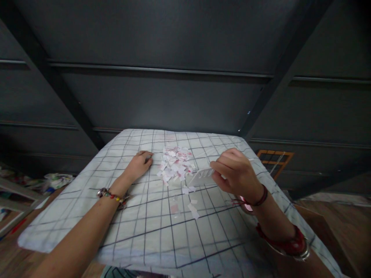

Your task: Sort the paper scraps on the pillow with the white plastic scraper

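Note:
A loose heap of torn paper scraps [176,164], white with pinkish-red marks, lies in the middle of the checked cloth. My left hand [139,164] rests on the cloth just left of the heap, palm down, holding nothing, with the thumb apart from the fingers. At the heap's right side, my right hand [233,170] is closed around a thin, pale flat piece with slots [203,174]; its exact kind is unclear. The piece's far end slants down beside the scraps. Several stray scraps [193,210] lie nearer to me.
A white cloth with dark grid lines [145,231] covers the table. Dark panels [168,100] rise behind its far edge. Something pink [247,204] shows partly beneath my right wrist. A wooden frame [275,160] stands beyond the right edge, and a pale rack [20,200] is at left.

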`<state>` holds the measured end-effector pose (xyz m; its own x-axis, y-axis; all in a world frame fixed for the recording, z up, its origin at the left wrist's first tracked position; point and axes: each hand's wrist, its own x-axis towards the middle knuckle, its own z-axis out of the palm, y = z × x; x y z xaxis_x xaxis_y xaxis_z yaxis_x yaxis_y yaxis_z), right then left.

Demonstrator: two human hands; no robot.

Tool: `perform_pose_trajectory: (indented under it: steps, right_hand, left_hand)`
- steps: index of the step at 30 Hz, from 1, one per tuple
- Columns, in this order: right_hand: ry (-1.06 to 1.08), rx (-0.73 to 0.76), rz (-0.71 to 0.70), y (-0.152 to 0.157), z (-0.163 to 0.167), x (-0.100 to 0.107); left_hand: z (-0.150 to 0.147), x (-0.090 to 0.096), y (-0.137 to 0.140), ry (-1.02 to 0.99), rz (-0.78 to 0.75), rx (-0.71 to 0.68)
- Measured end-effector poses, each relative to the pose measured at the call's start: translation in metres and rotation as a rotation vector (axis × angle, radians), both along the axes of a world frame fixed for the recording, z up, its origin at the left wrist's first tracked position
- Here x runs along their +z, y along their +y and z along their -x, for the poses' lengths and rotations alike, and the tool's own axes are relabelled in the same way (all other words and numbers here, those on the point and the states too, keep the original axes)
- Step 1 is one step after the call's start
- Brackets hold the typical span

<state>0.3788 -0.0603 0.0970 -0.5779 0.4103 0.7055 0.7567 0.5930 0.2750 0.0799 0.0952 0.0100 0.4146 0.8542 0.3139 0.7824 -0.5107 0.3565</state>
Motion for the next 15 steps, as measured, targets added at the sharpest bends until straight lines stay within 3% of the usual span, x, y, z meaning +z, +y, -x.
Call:
perform_pose_trajectory:
  steps: [8, 15]
  right_hand:
    - [0.008, 0.038, 0.043, -0.0043, -0.0049, 0.0057]
    - [0.000, -0.017, 0.009, -0.0021, -0.0009, 0.0020]
  left_hand:
    - [0.0014, 0.0007, 0.0001, 0.023, 0.014, -0.005]
    - [0.0013, 0.0001, 0.0006, 0.012, 0.012, -0.007]
